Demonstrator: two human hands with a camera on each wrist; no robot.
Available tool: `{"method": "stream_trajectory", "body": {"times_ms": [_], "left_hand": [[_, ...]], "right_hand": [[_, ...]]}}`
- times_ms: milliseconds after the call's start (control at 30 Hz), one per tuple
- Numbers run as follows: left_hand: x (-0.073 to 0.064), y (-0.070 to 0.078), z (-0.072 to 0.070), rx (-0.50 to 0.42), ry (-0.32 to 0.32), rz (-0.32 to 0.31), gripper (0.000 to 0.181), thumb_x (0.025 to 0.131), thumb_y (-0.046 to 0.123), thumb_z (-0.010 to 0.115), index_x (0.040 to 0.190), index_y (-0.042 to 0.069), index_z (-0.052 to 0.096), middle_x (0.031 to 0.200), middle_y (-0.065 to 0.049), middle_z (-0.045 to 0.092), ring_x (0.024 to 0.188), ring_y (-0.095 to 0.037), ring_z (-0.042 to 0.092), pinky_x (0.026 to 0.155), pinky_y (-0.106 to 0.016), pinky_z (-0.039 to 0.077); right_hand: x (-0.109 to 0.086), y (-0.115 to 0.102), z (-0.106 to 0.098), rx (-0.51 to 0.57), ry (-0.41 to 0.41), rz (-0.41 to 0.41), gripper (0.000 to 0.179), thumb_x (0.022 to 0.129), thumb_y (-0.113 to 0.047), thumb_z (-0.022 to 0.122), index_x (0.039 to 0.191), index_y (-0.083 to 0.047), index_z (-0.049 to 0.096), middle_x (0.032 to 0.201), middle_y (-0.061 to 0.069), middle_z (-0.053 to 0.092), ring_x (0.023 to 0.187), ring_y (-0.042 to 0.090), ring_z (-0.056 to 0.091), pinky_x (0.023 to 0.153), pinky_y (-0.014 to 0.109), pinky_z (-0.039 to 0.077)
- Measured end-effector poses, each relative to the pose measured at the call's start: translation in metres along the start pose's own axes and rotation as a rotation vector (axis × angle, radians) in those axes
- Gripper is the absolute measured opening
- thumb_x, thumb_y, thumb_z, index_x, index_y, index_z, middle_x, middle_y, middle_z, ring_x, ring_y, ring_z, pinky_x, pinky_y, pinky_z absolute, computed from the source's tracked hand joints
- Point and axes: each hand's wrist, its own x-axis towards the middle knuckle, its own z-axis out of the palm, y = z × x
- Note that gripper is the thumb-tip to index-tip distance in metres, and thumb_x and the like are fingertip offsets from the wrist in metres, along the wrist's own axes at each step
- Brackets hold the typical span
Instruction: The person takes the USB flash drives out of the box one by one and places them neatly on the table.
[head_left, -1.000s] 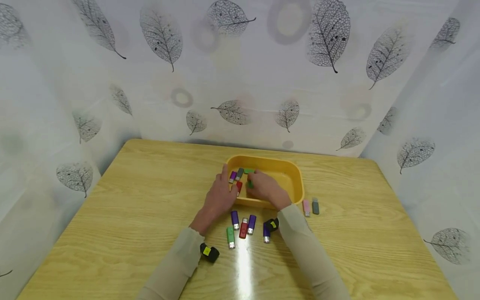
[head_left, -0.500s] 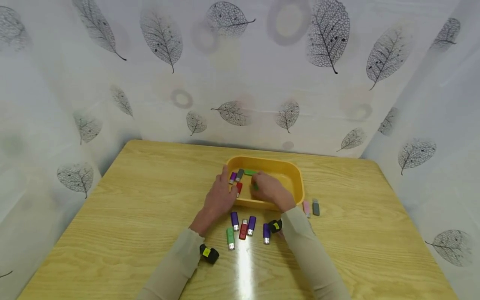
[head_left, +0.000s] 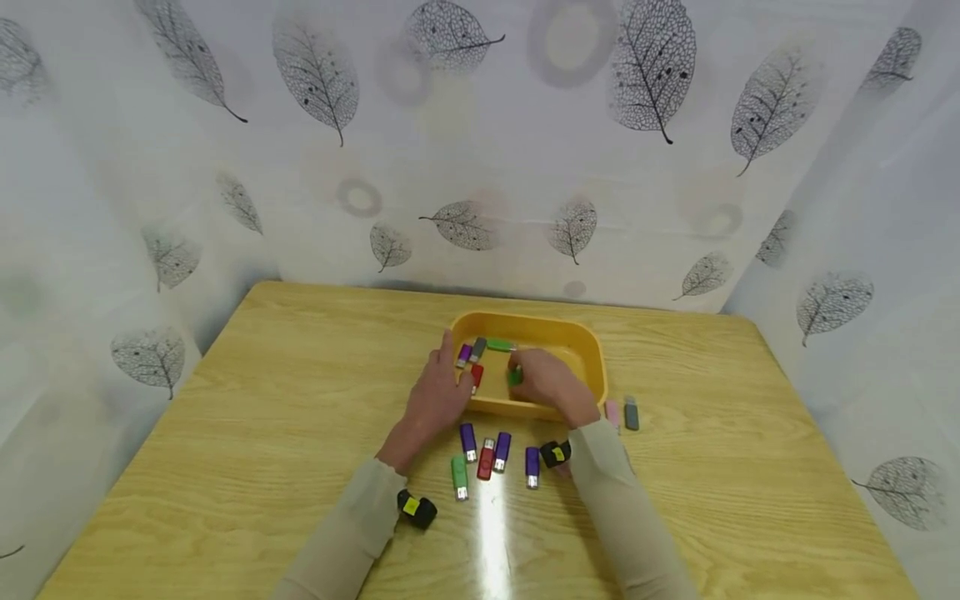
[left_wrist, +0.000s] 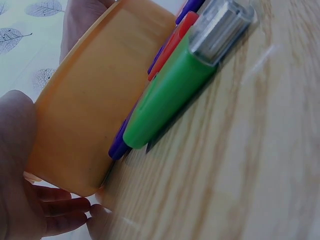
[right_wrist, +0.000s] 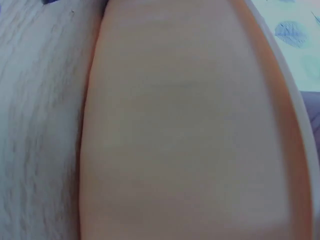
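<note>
In the head view, a shallow yellow-orange tray [head_left: 573,328] stands near the table's back edge. My left hand [head_left: 435,398] holds its left front corner, thumb over the rim; the left wrist view shows the other fingers low outside the tray wall [left_wrist: 95,95]. Inside the tray, my right hand [head_left: 553,385] pinches a green USB stick [head_left: 515,377], mostly hidden by the fingers. Along the tray's left part lie a purple stick [head_left: 464,356], a grey stick [head_left: 477,349], a red stick [head_left: 477,377] and another green stick [head_left: 500,344]. The right wrist view shows only the tray's outer wall [right_wrist: 185,120] up close.
In front of the tray lie purple sticks [head_left: 532,467], a red one [head_left: 486,458] and a green one [head_left: 460,477]. Right of the tray are a pink stick [head_left: 612,413] and a grey stick [head_left: 632,414]. A leaf-patterned curtain [head_left: 480,167] surrounds the wooden table [head_left: 240,433].
My right hand has moved slightly to the right inside the tray with the green USB stick. More of the other green stick shows. The left hand stays on the tray's corner.
</note>
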Motion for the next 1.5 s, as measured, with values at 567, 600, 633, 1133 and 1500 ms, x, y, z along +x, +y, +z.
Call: {"method": "stream_trajectory", "body": {"times_ms": [567,600,633,1133,1500], "left_hand": [[-0.001,0.0,0.002,0.022,0.01,-0.003,0.077,0.097,0.029,0.048,0.16,0.009,0.008,0.141,-0.025,0.044,0.104,-0.031,0.057,0.092,-0.049,0.052],[-0.001,0.0,0.003,0.021,0.009,-0.002,0.077,0.098,0.028,0.048,0.16,0.009,0.008,0.141,-0.025,0.044,0.103,-0.031,0.057,0.092,-0.049,0.052],[-0.001,0.001,0.003,0.021,0.008,-0.002,0.077,0.098,0.029,0.048,0.16,0.009,0.007,0.141,-0.024,0.044,0.103,-0.031,0.057,0.092,-0.049,0.052],[-0.003,0.001,0.002,-0.007,-0.004,-0.018,0.077,0.098,0.029,0.048,0.161,0.011,0.006,0.143,-0.024,0.042,0.109,-0.034,0.057,0.094,-0.051,0.051],[0.0,-0.002,0.005,-0.014,-0.006,-0.009,0.077,0.099,0.029,0.048,0.161,0.011,0.005,0.145,-0.024,0.041,0.112,-0.034,0.055,0.099,-0.052,0.048]], "right_hand": [[-0.007,0.02,0.001,0.029,0.084,0.033,0.031,0.076,-0.022,0.079,0.103,-0.009,0.07,0.095,0.002,0.063,0.076,0.018,0.055,0.066,0.031,0.047],[-0.008,0.02,0.0,0.034,0.082,0.035,0.031,0.076,-0.022,0.079,0.103,-0.009,0.07,0.094,0.002,0.063,0.076,0.018,0.054,0.066,0.03,0.047],[-0.008,0.021,0.0,0.04,0.077,0.036,0.032,0.077,-0.022,0.08,0.103,-0.009,0.069,0.093,0.002,0.062,0.076,0.018,0.054,0.066,0.03,0.047],[-0.006,0.022,0.004,0.034,0.066,-0.002,0.042,0.08,-0.02,0.079,0.117,-0.007,0.065,0.104,0.005,0.062,0.082,0.018,0.054,0.073,0.032,0.05],[-0.008,0.024,0.005,0.079,0.051,-0.002,0.05,0.081,-0.019,0.078,0.125,-0.006,0.061,0.112,0.008,0.059,0.083,0.019,0.054,0.074,0.033,0.051]]}}
